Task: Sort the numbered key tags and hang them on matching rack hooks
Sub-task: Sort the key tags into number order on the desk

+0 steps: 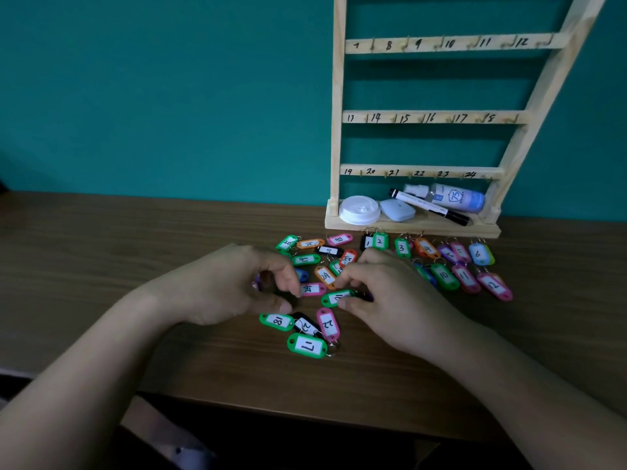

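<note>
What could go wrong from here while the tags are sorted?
The green tag 17, a black tag and the pink tag 22 lie bunched with their rings close together, so lifting one may drag the others. The green tag 18 lies upside down from this view, and the blue tag 6 could be misread as 9.

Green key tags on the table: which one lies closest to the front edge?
The green tag marked 17; the others lie farther back, toward the rack.
</note>
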A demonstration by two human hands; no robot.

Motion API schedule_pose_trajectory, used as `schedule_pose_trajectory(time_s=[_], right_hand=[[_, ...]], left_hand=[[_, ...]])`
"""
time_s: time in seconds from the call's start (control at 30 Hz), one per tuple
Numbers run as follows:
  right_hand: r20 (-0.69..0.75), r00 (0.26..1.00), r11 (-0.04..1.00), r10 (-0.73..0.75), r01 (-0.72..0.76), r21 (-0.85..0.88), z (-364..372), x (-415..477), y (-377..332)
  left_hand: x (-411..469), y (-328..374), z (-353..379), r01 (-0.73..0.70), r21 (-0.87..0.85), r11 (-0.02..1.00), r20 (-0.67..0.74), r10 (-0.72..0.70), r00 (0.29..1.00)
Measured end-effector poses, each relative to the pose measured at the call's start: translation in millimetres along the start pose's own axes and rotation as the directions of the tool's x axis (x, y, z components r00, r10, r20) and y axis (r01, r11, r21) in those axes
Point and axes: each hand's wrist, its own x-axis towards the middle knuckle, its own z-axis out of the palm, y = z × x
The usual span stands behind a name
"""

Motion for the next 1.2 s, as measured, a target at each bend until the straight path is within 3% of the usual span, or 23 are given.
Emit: schedule_pose_trajectory(time_s=[0.13,0.33,0.57,0.77,1.0,1.2], right_hand=[[0.002,1.0,1.0,-0.005,0.005,-0.004,-1.5,-0.6,-0.3],[0.009,1.0,1.0,0.002,-0.002,-0.012,-1.9,-0.9,-1.1],[0.038,0.999,0.999,0.031,-0.03,-0.02,-4.6,-2.6,-3.6],[0.055,0.997,0.998,0.055,-0.056,0.0,-8.6,-3.3,-5.3],[0.062,0.997,0.999,0.051,-0.052,0.008,-10.4,-5.7,-7.5],[0.031,0.998,0.998,0.056,-0.057,0.031,-10.4,-7.5,-6.2]], left_hand=[[-0.5,-17.4,-15.0,0.084,-0.048,0.995,-0.165,-0.091,0.982],[9.7,-41.2,-15.8,0.239,-0.087,0.967,-0.38,-0.254,0.889],[18.2,-48.1,-11.7,0.325,-0.059,0.944,-0.362,-0.324,0.874],[17.3,-41.4,-10.4,0.318,-0.064,0.946,-0.314,-0.322,0.893],[26.5,-37.9,-1.0,0.374,-0.035,0.927,-0.366,-0.36,0.858],[17.9,-34.1,-11.9,0.467,0.019,0.884,-0.199,-0.455,0.868]])
